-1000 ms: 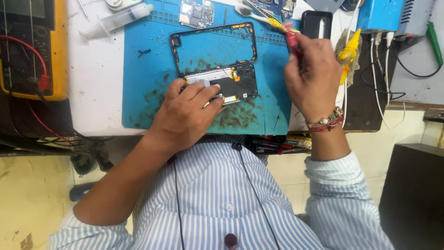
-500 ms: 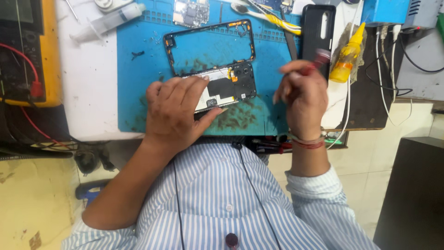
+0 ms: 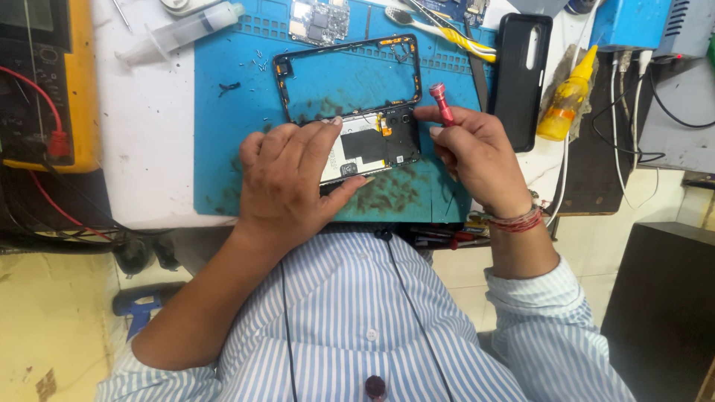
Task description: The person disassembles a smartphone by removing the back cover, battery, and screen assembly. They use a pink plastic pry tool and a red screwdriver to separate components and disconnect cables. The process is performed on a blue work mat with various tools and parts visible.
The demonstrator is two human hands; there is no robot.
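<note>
White bench top (image 3: 153, 149) with a blue repair mat (image 3: 238, 164) on it, pale yellow floor (image 3: 52, 298) below, dark cabinet (image 3: 663, 305) at my right. Around the mat: yellow multimeter (image 3: 45, 82) with red lead at far left, syringe (image 3: 179, 33) top left, small circuit board (image 3: 320, 18) and a yellow-handled toothbrush (image 3: 439, 30) at the top edge, black phone case (image 3: 521, 74) right of the mat, yellow squeeze bottle (image 3: 566, 97) beside it, blue box (image 3: 633, 22) with cables top right. Loose screws and dark smudges are scattered on the mat. Opened phone frame (image 3: 350, 82) lies mid-mat, upper part hollow, lower part still carrying a white panel and black board section. My left hand (image 3: 294, 179) lies flat over its lower left corner, fingers pressing it down, covering that part. My right hand (image 3: 477, 156) is closed around a red screwdriver (image 3: 444, 104), tip hidden behind my fingers at the frame's right edge.
</note>
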